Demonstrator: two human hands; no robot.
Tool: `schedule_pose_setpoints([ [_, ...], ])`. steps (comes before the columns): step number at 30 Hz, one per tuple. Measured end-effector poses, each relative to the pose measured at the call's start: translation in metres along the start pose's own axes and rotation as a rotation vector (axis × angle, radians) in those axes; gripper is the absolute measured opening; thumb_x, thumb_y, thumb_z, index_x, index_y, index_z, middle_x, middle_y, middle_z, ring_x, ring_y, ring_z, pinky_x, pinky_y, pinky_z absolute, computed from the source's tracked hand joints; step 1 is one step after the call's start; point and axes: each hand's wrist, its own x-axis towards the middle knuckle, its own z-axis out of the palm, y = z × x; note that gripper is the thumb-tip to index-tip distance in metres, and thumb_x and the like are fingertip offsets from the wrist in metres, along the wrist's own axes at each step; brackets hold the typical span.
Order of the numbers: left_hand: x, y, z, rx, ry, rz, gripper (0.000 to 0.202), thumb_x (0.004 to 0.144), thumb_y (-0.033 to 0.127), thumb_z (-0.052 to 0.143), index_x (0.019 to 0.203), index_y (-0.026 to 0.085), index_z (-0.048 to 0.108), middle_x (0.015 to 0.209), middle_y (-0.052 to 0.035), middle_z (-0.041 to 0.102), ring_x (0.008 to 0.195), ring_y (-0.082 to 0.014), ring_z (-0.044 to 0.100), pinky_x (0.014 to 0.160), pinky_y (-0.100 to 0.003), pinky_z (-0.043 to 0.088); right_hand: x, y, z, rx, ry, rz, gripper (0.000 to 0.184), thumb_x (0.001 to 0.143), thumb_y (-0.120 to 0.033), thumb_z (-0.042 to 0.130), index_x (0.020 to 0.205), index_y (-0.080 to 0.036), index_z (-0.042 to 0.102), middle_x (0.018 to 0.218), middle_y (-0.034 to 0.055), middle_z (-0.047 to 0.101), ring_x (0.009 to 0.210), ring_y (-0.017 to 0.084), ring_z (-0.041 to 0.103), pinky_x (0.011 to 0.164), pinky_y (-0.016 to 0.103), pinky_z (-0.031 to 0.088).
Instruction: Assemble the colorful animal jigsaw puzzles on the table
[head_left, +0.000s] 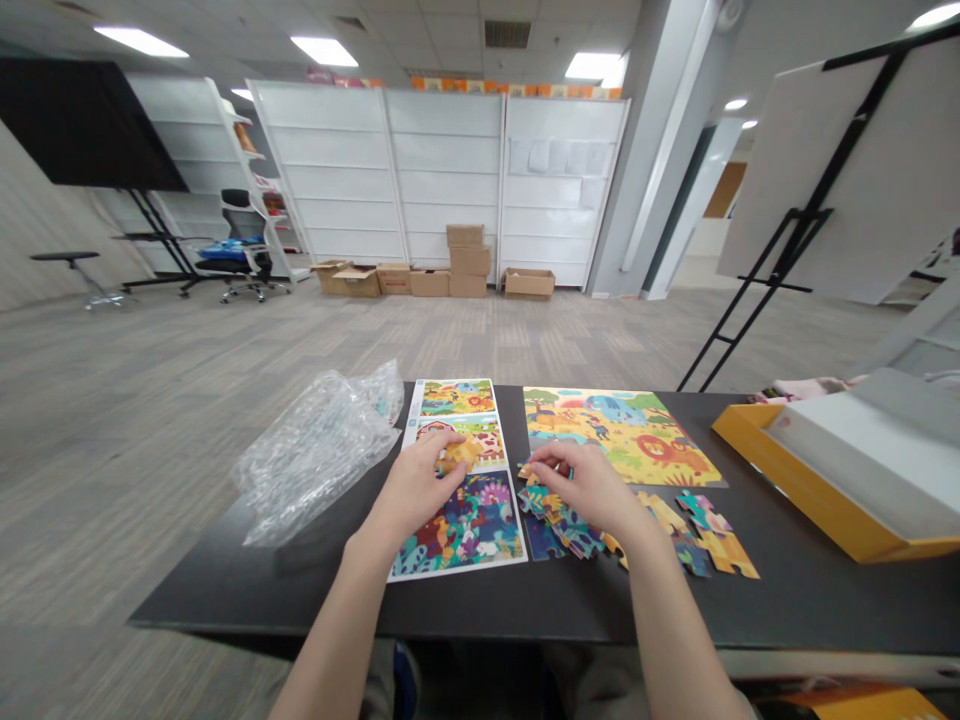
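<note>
Noted: left hand [416, 490] is pinching an apparently light, stiff puzzle piece [463, 453] edgewise; right hand [592, 482] fingers are curling over loose pieces [559, 522], grip unclear.

Grey plank floor [150, 400] runs back to white shelving panels [442, 180], with cardboard boxes [465, 262] stacked below. Ceiling lights [324, 50] glow; an office chair [244, 250] stands left, a black easel [795, 240] right.

Head-worn view; forward-down over table [787, 600]
</note>
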Motion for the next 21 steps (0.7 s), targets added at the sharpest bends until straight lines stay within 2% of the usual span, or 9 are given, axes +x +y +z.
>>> schedule_pose_setpoints([
  [2,0.000,0.007,-0.010,-0.052,0.018,-0.007,0.022,0.088,0.032,0.060,0.106,0.022,0.068,0.113,-0.0049,0.073,0.103,-0.0214,0.068,0.088,-0.032,0.054,0.000,0.001,0.000,0.002,0.004,-0.007,0.015,0.092,-0.026,0.060,0.086,-0.019,0.073,0.075,0.0017,0.071,0.063,0.013,0.059,0.062,0.025,0.044],
  [4,-0.001,0.014,-0.022,-0.078,-0.018,-0.039,0.019,0.090,0.036,0.057,0.095,0.021,0.069,0.105,-0.0033,0.074,0.089,-0.0184,0.068,0.075,-0.028,0.053,0.000,0.002,0.000,0.002,0.006,-0.012,0.015,0.092,-0.026,0.060,0.086,-0.020,0.073,0.075,0.0015,0.071,0.063,0.013,0.059,0.062,0.025,0.044],
  [7,-0.005,0.021,-0.034,-0.047,-0.160,-0.144,0.031,0.094,0.044,0.051,0.080,0.020,0.066,0.071,0.0012,0.067,0.062,-0.0144,0.059,0.058,-0.025,0.044,0.000,0.002,0.001,-0.006,0.005,-0.017,0.016,0.092,-0.026,0.059,0.086,-0.020,0.073,0.076,0.0017,0.072,0.065,0.014,0.060,0.062,0.025,0.044],
  [9,-0.008,0.022,-0.035,-0.048,-0.293,-0.191,0.034,0.092,0.048,0.052,0.079,0.020,0.065,0.060,0.0034,0.059,0.055,-0.0138,0.053,0.054,-0.025,0.038,0.001,0.001,0.002,-0.012,0.002,-0.020,0.017,0.092,-0.026,0.059,0.086,-0.020,0.073,0.077,0.0021,0.072,0.066,0.014,0.061,0.063,0.026,0.044],
  [12,-0.012,0.021,-0.027,-0.025,-0.441,-0.209,0.028,0.085,0.048,0.062,0.082,0.020,0.065,0.064,0.0026,0.062,0.060,-0.0158,0.057,0.056,-0.025,0.038,0.001,-0.001,0.003,-0.016,-0.006,-0.012,0.018,0.092,-0.026,0.058,0.086,-0.020,0.074,0.077,0.0026,0.073,0.066,0.014,0.061,0.063,0.026,0.045],
  [15,-0.012,0.020,-0.017,0.061,-0.494,-0.191,0.027,0.080,0.047,0.069,0.078,0.021,0.066,0.073,-0.0001,0.068,0.069,-0.0188,0.062,0.060,-0.026,0.039,0.000,-0.001,0.003,-0.018,-0.002,-0.006,0.018,0.092,-0.027,0.059,0.085,-0.020,0.074,0.077,0.0027,0.072,0.066,0.014,0.061,0.063,0.026,0.045],
  [18,-0.010,0.019,-0.015,0.137,-0.480,-0.144,0.025,0.078,0.046,0.072,0.078,0.022,0.070,0.082,-0.0021,0.072,0.079,-0.0217,0.065,0.067,-0.028,0.041,0.000,0.000,0.002,-0.014,0.003,-0.012,0.018,0.092,-0.027,0.058,0.085,-0.020,0.073,0.076,0.0025,0.072,0.066,0.014,0.061,0.063,0.026,0.045],
  [21,-0.006,0.017,-0.017,0.187,-0.396,-0.135,0.022,0.080,0.043,0.072,0.088,0.023,0.073,0.088,-0.0027,0.074,0.085,-0.0234,0.067,0.072,-0.029,0.044,0.000,0.001,0.002,-0.014,0.009,-0.014,0.018,0.092,-0.028,0.059,0.085,-0.020,0.073,0.076,0.0025,0.072,0.065,0.015,0.061,0.062,0.026,0.045],
])
